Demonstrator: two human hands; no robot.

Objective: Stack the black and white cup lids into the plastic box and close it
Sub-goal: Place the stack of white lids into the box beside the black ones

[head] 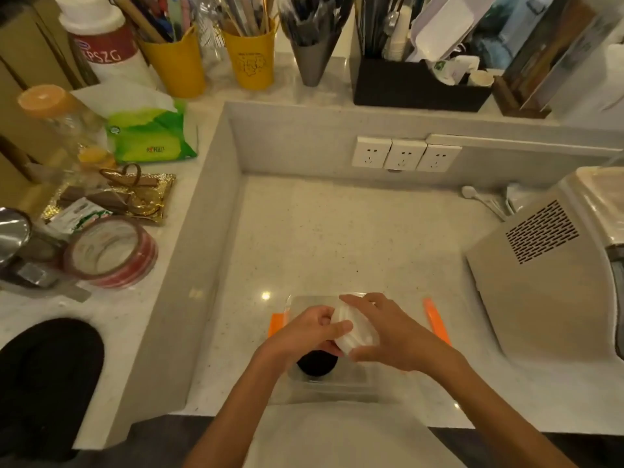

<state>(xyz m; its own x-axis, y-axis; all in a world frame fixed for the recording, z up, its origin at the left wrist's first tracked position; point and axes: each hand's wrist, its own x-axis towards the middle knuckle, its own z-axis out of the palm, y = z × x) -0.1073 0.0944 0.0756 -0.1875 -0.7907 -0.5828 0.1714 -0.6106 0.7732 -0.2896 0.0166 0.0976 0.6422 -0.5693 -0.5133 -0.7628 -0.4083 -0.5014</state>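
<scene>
A clear plastic box with orange side latches sits on the lower counter near its front edge. Inside it, at the near left, lies a stack of black cup lids, partly hidden by my left wrist. Both hands hold a stack of white cup lids tilted on its side just above the box. My left hand grips the stack's left end. Across its right side and top lies my right hand. No box cover is visible.
A beige machine with a vent grille stands at the right. The raised ledge at the left carries tape rolls, a green tissue pack and a black object. Cups of utensils line the back ledge above wall sockets.
</scene>
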